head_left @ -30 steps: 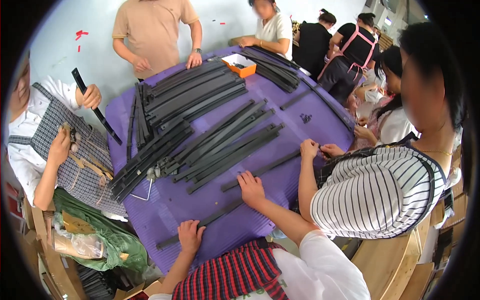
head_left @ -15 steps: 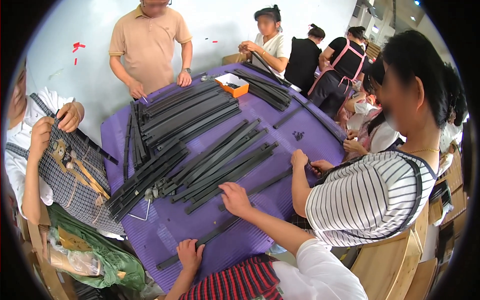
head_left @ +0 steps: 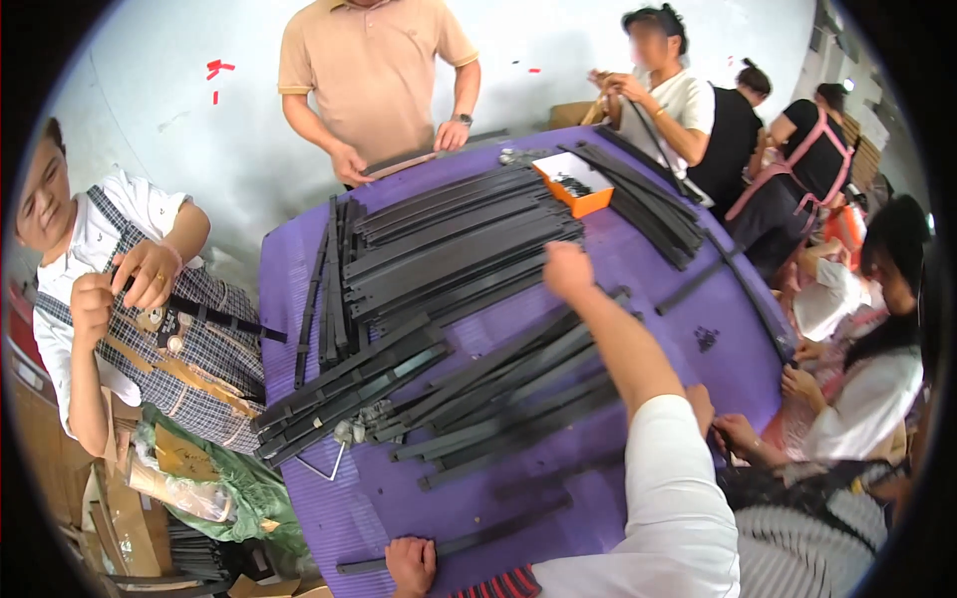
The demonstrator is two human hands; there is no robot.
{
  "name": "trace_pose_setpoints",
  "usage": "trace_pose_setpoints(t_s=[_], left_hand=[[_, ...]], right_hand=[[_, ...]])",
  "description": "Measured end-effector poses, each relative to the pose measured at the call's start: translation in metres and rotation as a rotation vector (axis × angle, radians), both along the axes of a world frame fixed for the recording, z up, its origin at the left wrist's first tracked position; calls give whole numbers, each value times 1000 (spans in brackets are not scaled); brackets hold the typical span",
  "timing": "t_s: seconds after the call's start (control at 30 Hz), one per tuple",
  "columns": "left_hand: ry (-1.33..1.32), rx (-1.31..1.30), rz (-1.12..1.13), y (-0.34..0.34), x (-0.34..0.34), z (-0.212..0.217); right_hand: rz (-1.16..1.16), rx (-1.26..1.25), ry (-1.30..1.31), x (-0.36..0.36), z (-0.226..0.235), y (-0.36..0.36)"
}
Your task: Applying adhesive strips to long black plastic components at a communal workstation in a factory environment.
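Two hands at work: left hand [head_left: 411,564] presses flat on a loose black strip [head_left: 454,543] at the purple table's [head_left: 299,289] near edge; right hand [head_left: 568,271], loosely curled, grip unclear, reaches over the strip pile [head_left: 459,249] mid-table. Risk: sleeve dragging the stacked strips askew.

My purple table [head_left: 638,249] carries heaps of long black strips [head_left: 449,249], an orange parts tray [head_left: 575,182] and small black screws [head_left: 706,338].
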State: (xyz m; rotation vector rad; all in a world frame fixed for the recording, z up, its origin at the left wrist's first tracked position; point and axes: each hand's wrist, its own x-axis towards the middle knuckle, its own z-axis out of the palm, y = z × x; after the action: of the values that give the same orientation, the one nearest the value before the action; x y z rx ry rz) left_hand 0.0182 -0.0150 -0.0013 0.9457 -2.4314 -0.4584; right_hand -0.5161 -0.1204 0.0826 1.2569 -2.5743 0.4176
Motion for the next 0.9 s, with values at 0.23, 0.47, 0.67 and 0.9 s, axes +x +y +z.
trace_pose_setpoints(t_s=[0.23,0.47,0.67,0.9], left_hand=[[-141,63,-10,1,-9,11],[-263,101,7,2,-7,8],[-286,100,-30,-1,-12,12],[-232,-9,-27,6,5,-10]], right_hand=[[-224,-122,-12,-130,-33,-31],[-200,-56,39,-195,-54,-58],[-112,166,171,-202,-34,-42],[3,88,183,-167,-16,66]])
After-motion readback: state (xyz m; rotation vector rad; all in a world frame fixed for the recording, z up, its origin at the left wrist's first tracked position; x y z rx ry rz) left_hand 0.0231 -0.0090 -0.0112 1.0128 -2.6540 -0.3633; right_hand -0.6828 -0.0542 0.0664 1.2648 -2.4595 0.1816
